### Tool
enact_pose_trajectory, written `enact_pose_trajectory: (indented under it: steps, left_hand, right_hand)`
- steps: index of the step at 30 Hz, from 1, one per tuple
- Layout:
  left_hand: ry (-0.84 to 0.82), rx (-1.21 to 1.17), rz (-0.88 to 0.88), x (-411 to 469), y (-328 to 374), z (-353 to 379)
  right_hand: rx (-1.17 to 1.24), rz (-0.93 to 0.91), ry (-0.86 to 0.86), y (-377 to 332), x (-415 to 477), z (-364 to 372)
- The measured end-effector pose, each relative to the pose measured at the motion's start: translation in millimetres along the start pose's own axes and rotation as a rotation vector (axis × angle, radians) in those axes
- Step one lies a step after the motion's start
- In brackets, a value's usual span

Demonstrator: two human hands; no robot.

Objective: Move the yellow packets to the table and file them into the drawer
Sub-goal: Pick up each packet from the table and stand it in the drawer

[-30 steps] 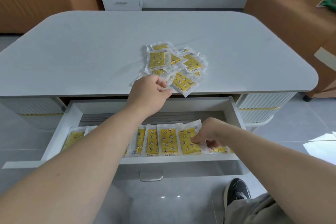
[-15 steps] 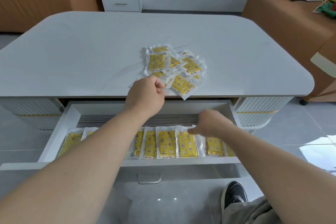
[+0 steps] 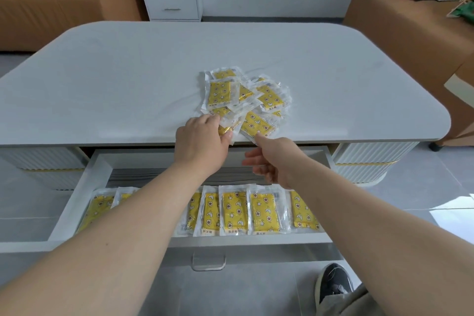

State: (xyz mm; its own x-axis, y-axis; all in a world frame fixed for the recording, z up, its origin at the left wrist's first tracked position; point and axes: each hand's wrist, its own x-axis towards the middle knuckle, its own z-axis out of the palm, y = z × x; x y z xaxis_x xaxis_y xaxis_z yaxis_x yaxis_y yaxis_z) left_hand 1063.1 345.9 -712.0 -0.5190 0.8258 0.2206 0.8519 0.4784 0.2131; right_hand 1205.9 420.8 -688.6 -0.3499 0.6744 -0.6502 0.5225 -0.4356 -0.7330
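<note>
Yellow packets [image 3: 246, 100] heaped by the bench [image 3: 128, 72] front edge, more in a row in the open drawer [image 3: 82, 200], left hand [image 3: 202, 141] pinching a packet [image 3: 227, 129] at the heap's near side, right hand [image 3: 274, 159] relaxed, empty

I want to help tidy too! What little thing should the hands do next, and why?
Probably lift the yellow, clear-wrapped packet that the left hand pinches off the pile on the white table and pass it to the open, empty right hand, which hovers over the open white drawer where a row of packets lies filed.
</note>
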Motion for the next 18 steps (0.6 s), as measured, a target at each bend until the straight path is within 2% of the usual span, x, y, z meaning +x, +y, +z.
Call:
enact_pose_trajectory:
  steps: [5, 11, 18]
  left_hand:
    - [0.068, -0.096, 0.007, 1, 1, -4]
    - [0.052, -0.153, -0.032, -1, 12, -5]
    - [-0.019, -0.067, -0.001, -13, 7, -5]
  right_hand:
    - [0.053, -0.159, 0.11, -10, -3, -5]
    - [0.07, -0.435, 0.283, -18, -13, -26]
    - [0.433, -0.521, 0.326, -20, -23, -49]
